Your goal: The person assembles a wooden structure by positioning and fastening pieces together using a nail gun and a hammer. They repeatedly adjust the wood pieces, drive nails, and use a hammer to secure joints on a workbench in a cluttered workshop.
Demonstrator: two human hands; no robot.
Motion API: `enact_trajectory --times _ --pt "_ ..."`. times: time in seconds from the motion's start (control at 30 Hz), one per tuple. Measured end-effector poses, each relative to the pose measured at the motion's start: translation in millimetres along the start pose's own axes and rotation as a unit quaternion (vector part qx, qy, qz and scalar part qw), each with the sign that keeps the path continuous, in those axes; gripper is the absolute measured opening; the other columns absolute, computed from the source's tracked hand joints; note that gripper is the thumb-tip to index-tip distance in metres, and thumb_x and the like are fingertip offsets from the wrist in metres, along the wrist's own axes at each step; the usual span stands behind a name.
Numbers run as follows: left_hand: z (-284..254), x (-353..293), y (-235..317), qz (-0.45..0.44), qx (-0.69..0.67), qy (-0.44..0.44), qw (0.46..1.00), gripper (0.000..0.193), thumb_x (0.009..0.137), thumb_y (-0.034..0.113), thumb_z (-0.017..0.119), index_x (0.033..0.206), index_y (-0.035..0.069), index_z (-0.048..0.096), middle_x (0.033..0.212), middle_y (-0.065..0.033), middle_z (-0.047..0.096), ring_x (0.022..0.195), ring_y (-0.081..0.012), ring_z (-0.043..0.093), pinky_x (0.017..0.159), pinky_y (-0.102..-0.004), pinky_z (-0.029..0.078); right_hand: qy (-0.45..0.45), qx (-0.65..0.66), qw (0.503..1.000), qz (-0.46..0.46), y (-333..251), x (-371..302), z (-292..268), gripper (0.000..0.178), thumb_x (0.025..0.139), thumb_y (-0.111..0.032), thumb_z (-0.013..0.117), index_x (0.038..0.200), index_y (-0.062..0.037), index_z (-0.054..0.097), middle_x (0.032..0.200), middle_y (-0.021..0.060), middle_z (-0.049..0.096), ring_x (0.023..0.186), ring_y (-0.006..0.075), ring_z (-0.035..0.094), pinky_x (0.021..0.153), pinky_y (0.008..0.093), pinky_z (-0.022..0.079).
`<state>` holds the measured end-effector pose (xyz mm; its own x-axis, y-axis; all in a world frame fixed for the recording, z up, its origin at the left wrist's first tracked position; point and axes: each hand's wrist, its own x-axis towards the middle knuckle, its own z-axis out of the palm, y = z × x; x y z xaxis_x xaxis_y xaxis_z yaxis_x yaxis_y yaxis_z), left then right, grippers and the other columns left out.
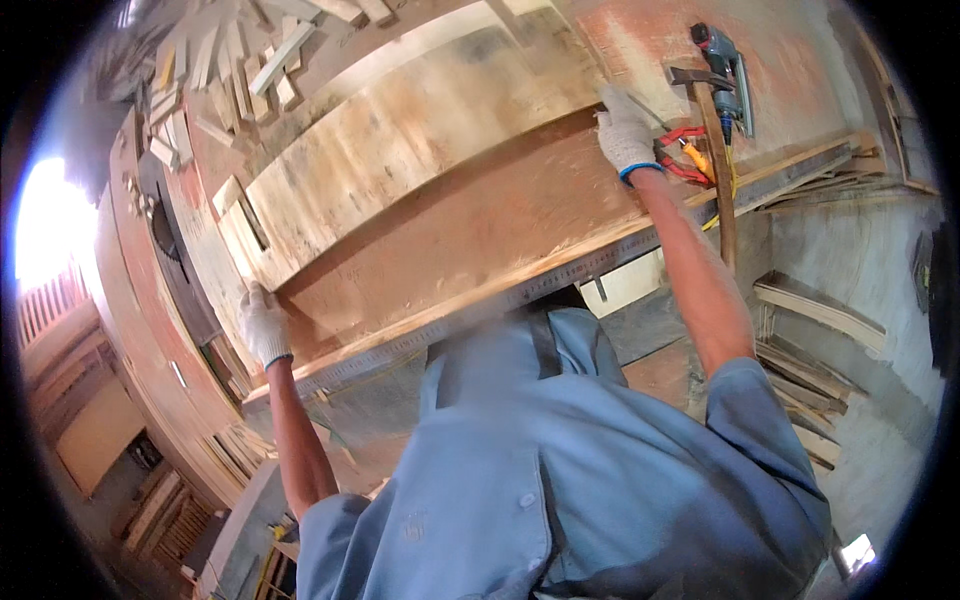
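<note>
A long, pale wooden panel [430, 125] with a stained face lies across the workbench [450, 225]. At its left end, my left hand [264, 325] in a white knit glove grips the near corner. My right hand [627, 138], gloved alike with a blue cuff, is closed at the panel's right end; its fingertips are partly blurred. Just right of that hand lie red-handled pliers [680, 170] and a yellow-handled tool [697, 158]. A hammer [722, 170] with a wooden handle rests beside them, its handle reaching over the bench's near edge. Behind it is a nail gun [716, 48].
Several wood offcuts [235, 75] are scattered at the far left. A circular saw blade [165, 232] stands up from the surface left of the panel. A ruler strip [570, 272] runs along the bench's near edge. Wooden strips [800, 385] are stacked at the lower right.
</note>
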<state>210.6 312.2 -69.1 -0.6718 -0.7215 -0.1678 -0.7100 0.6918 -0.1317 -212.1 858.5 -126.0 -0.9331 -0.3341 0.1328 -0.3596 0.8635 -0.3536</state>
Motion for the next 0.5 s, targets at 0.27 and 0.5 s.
enact_trajectory --times 0.27,0.5 --pt "-68.1 3.5 287.6 0.390 -0.124 0.144 0.901 0.058 0.096 0.033 0.067 0.150 0.020 0.054 0.155 -0.0217 0.049 0.146 -0.0413 0.041 0.121 -0.0560 0.032 0.024 -0.024 0.999 -0.016 -9.5 -4.7 -2.5 0.041 0.089 -0.013 0.064 0.128 -0.0021 0.059 0.134 0.0227 0.060 0.128 0.0420 0.055 0.107 0.0519 0.045" --pt "-73.3 23.9 430.1 0.542 -0.123 0.064 0.829 0.052 0.092 0.030 0.068 0.143 0.021 0.059 0.151 -0.0207 0.049 0.144 -0.0432 0.041 0.122 -0.0591 0.029 0.024 0.029 0.999 -0.007 -21.9 -5.5 -14.4 0.042 0.087 -0.013 0.065 0.127 -0.0016 0.057 0.126 0.0235 0.060 0.121 0.0429 0.057 0.105 0.0526 0.046"
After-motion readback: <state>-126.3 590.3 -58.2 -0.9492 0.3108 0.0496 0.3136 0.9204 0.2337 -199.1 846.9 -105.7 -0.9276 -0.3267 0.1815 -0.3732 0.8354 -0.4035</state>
